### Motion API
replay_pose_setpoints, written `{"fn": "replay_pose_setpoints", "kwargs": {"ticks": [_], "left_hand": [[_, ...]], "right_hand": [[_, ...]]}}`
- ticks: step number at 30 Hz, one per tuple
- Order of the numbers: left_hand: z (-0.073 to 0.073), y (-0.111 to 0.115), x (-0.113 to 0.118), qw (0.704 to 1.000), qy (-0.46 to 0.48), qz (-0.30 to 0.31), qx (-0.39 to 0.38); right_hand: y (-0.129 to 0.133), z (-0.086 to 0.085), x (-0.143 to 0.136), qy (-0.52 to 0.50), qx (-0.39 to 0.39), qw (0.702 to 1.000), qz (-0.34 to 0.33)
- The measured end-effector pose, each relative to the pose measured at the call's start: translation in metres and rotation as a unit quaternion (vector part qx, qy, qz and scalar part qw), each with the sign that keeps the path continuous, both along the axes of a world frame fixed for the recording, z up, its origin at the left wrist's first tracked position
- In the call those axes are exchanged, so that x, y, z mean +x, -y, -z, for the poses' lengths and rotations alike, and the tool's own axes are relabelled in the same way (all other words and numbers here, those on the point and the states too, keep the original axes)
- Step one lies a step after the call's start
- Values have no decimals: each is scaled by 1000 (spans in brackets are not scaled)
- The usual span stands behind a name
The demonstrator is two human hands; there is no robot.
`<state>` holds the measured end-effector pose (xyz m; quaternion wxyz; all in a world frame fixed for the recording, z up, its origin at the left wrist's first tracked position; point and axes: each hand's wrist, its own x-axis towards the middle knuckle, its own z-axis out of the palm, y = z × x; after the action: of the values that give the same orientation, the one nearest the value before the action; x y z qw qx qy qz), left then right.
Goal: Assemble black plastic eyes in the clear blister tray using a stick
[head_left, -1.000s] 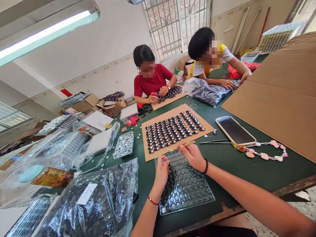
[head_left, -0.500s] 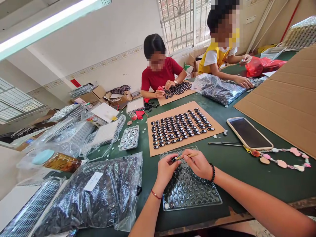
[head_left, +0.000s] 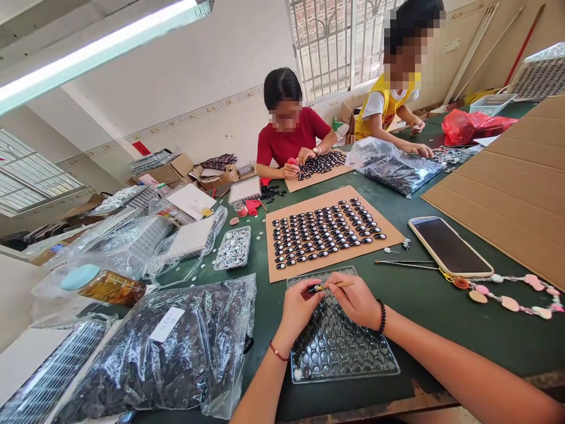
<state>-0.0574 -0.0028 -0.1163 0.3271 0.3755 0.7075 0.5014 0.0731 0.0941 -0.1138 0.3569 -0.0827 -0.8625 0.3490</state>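
My left hand [head_left: 302,307] is closed in a pinch around a small black piece [head_left: 315,288] with a white spot, like those on the cardboard. In my right hand [head_left: 356,301] is a thin wooden stick [head_left: 338,285], its tip touching or very close to the black piece. Its tip is too small to make out clearly. Both hands are over a clear plastic tray [head_left: 348,347] with round hollows; a white disc [head_left: 298,374] sits in its near left corner. Beyond the tray, a cardboard sheet [head_left: 286,275] carries rows of black pieces with white ovals.
Left of me lie a large bag of black pieces [head_left: 176,353], a jar [head_left: 110,288] and a small box of discs [head_left: 232,247]. On the right are tweezers [head_left: 406,264], a phone [head_left: 450,247] and leaning cardboard [head_left: 507,188]. Two people work across the table.
The view has shifted slightly. My hands keep their hold over the tray, with the stick's tip still at the black piece. The person in yellow has lowered one hand toward the table.
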Motion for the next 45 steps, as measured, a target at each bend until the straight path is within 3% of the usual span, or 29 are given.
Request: {"fn": "replay_pose_setpoints", "kwargs": {"ticks": [8, 10, 12, 14, 16, 18, 19, 22, 26, 31, 34, 36, 39, 42, 45], "left_hand": [[0, -2, 3, 997, 70, -34, 2], [2, -2, 5, 996, 71, -44, 17], [3, -2, 7, 995, 82, -51, 32], [4, -1, 8, 993, 93, -62, 45], [2, -2, 6, 991, 98, -81, 52], [-1, -6, -1, 990, 96, -93, 51], [-4, -12, -7, 991, 90, -91, 50], [-16, -45, -32, 996, 33, -69, 55], [-26, -128, -72, 985, -163, -46, 23], [-18, -244, -99, 967, -249, -42, -7], [-10, -294, -101, 959, -279, -39, -36], [-4, -315, -100, 954, -292, -34, -60], [2, -330, -96, 947, -307, -31, -89], [3, -330, -93, 939, -328, -39, -97], [-7, -322, -93, 932, -351, -52, -76]], "right_hand": [[4, 4, -3, 22, -3, 1000, -14], [3, 4, -6, 7, -56, 998, -13], [1, 4, -10, -11, -198, 980, -7], [-4, 2, -15, -35, -405, 914, -12], [-10, 0, -18, -72, -582, 809, -29], [-14, -3, -20, -114, -673, 729, -38], [-15, -4, -21, -129, -694, 708, -35], [-13, -7, -21, -137, -713, 687, -29], [-11, -11, -21, -143, -719, 679, -30], [-24, -16, -22, -178, -724, 666, -26], [-36, -19, -22, -208, -730, 651, -13], [-43, -21, -21, -222, -736, 639, -1], [-46, -23, -21, -230, -745, 626, 10], [-43, -20, -23, -226, -749, 623, 11], [-41, -16, -24, -217, -751, 623, 11]]}}
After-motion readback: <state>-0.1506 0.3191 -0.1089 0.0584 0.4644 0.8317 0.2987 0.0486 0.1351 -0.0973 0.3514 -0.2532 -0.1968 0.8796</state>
